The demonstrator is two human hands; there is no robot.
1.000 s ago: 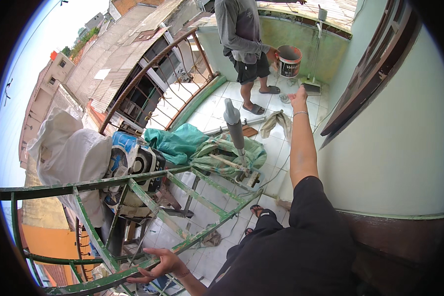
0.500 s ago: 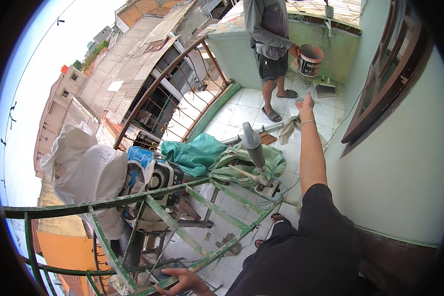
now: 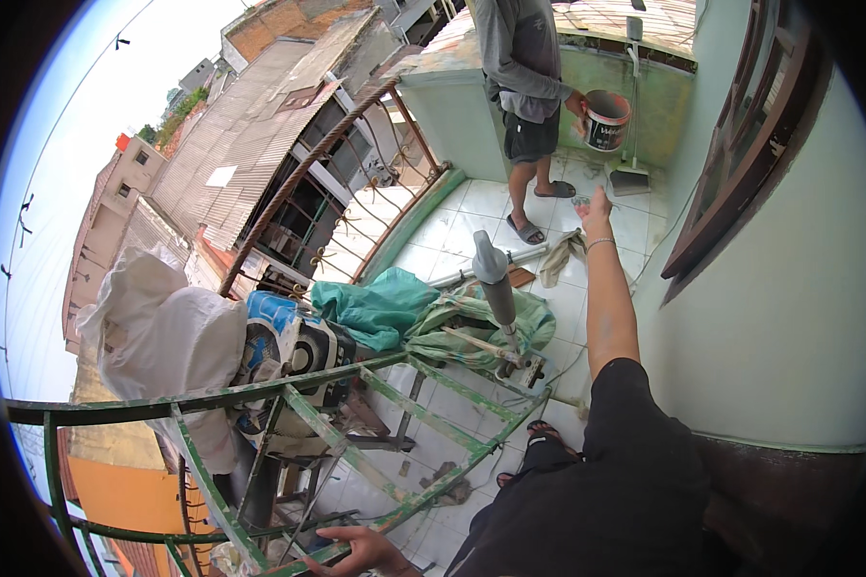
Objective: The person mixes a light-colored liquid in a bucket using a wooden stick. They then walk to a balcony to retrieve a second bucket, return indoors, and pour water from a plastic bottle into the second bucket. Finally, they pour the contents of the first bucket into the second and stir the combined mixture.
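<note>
My right arm reaches out ahead, with my right hand (image 3: 595, 213) in the air, fingers apart and nothing visible in them. Beyond it, a person in a grey long-sleeved top (image 3: 522, 58) holds a dark paint bucket (image 3: 606, 123) with a reddish rim, tilted so its mouth shows. At the lower edge, my left hand (image 3: 366, 552) is around the lower side rail of a green metal ladder (image 3: 348, 452), with thumb and finger on either side of it. Its paint is worn, and it slants across in front of me.
A white sack (image 3: 168, 337), a blue-and-black machine (image 3: 303, 351) and green tarps (image 3: 380, 306) lie beyond the ladder. A grey-topped pole (image 3: 494, 279) rises beside them. A railing (image 3: 308, 173) edges the balcony at left; a wooden window (image 3: 746, 135) juts from the right wall. A dustpan (image 3: 630, 181) stands far back.
The view has shifted slightly. My right hand stays stretched out, and my left hand remains at the ladder rail. The other person still holds the bucket in nearly the same place.
</note>
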